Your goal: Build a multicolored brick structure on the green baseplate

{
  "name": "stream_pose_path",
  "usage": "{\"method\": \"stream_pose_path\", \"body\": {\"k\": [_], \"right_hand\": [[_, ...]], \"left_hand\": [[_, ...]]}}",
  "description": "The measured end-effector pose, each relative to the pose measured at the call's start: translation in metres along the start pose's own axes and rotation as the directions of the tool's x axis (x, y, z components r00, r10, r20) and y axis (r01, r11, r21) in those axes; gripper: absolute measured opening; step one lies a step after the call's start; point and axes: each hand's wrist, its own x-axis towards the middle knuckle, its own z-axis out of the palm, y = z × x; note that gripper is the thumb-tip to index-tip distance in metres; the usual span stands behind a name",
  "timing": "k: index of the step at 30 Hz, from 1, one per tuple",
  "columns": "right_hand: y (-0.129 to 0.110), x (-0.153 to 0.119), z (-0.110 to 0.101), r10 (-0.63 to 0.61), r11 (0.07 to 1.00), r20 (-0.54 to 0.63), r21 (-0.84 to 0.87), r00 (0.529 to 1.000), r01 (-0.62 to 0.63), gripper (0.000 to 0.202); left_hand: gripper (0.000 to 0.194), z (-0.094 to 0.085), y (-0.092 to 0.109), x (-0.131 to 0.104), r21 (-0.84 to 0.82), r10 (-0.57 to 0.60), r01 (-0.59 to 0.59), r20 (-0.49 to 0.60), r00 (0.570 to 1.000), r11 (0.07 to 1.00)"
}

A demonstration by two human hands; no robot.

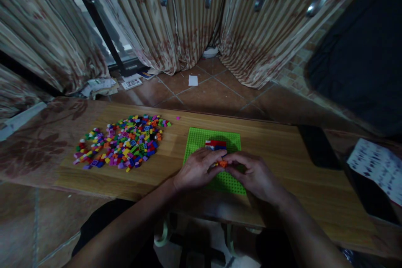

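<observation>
A green studded baseplate [234, 184] lies on the wooden table in front of me. On its middle stands a small build of red, white and blue bricks [216, 143]. Just nearer to me, both hands meet over the plate at an orange brick [222, 163]. My left hand [199, 165] pinches it from the left, with a bit of yellow beside its fingertips. From the right, my right hand [251, 171] closes thumb and fingers on the same orange brick. Whether the brick touches the plate is hidden by my fingers.
A big pile of mixed colourful bricks [125, 142] spreads over the table's left part. One pink brick [178, 117] lies apart near the far edge. At the right are a dark flat object [318, 146] and a printed sheet [377, 169]. Striped curtains [188, 29] hang beyond the table.
</observation>
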Motion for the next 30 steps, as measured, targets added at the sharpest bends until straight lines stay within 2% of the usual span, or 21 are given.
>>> {"method": "stream_pose_path", "body": {"k": [8,15,18,25,30], "right_hand": [[0.002,-0.001,0.000,-0.015,0.999,-0.007,-0.043,1.000,0.014,0.011],[0.009,0.000,-0.002,0.043,0.991,-0.039,-0.123,0.998,-0.047,0.010],[0.008,0.000,0.000,0.044,0.992,-0.031,-0.119,0.999,-0.048,0.010],[0.004,0.000,0.001,0.068,0.989,-0.038,-0.125,0.997,-0.072,0.010],[0.002,0.000,0.000,0.145,0.984,-0.043,-0.101,0.989,-0.148,0.012]], "left_hand": [[0.033,0.002,0.001,-0.003,-0.026,0.005,-0.007,-0.074,0.997,1.000],[0.029,-0.011,-0.001,0.001,0.026,-0.136,0.143,-0.186,0.973,0.989],[0.028,-0.010,-0.002,0.002,0.045,-0.180,0.191,-0.182,0.967,0.981],[0.028,-0.006,-0.004,0.001,0.075,-0.202,0.214,-0.140,0.969,0.974],[0.026,-0.007,-0.003,0.001,0.075,-0.215,0.226,-0.136,0.967,0.971]]}}
